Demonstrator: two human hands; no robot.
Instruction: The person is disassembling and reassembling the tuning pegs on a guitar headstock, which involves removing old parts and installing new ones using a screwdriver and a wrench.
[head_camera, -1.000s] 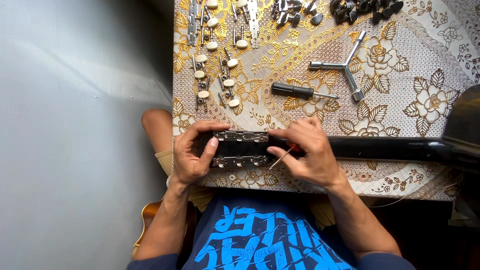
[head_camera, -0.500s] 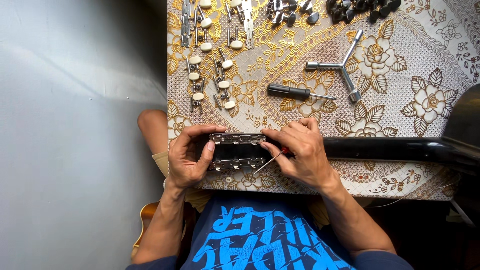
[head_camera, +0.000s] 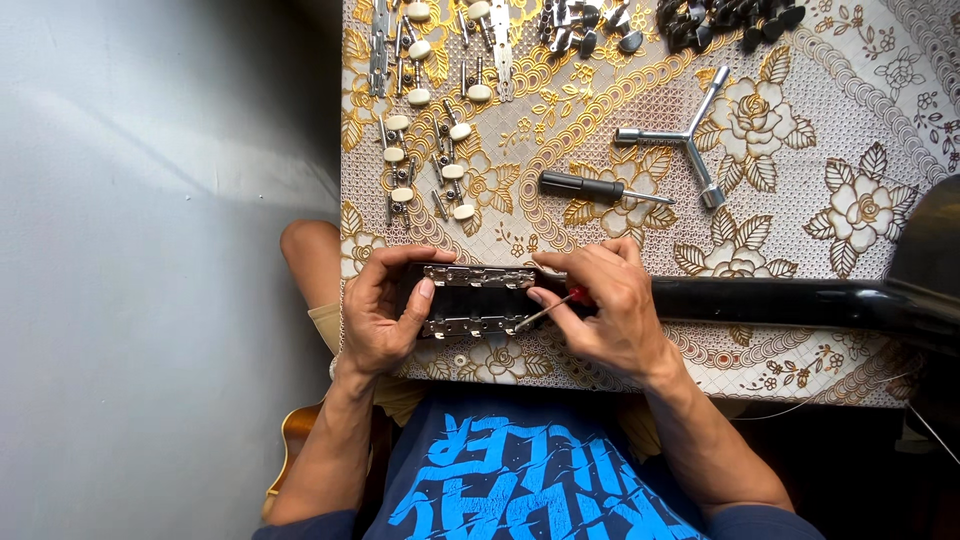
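The black guitar headstock (head_camera: 478, 300) lies flat at the table's near edge, neck extending to the right. Two metal tuner plates run along its upper and lower sides. A small red-handled screwdriver (head_camera: 555, 307) points its thin shaft diagonally at the lower plate.

dark navy short-sleeved t-shirt (head_camera: 520, 480), large bright blue block lettering across the chest, seen upside down from the head view. sleeve hems show at both upper arms, low in frame. forearms bare, no watch or rings visible on left hand (head_camera: 385, 315) or right hand (head_camera: 605, 305). light tan khaki shorts (head_camera: 330, 325) at the left thigh, knee bare.
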